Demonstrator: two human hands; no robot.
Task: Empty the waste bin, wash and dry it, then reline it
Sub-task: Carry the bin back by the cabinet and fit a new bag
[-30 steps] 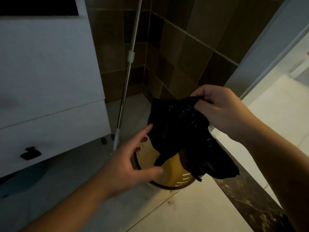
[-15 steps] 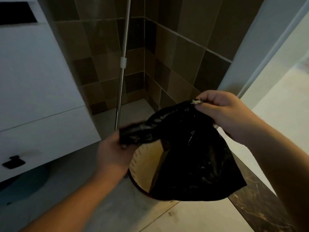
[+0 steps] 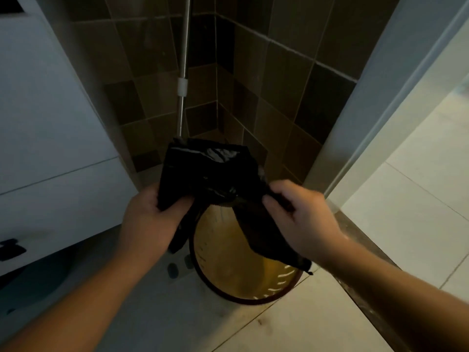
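Crumpled black plastic bin liner (image 3: 210, 179) gripped by left hand (image 3: 149, 219) and right hand (image 3: 302, 219), directly above open mouth of round yellow-brown plastic waste bin (image 3: 243, 290) on floor; mouth not yet spread.

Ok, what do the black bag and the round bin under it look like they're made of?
Black bag: thin plastic film, judging by its creases and glossy glints.
Bin: probably rigid moulded plastic, amber and smooth, with slots in its wall and a darker rim; the dim light leaves this uncertain.
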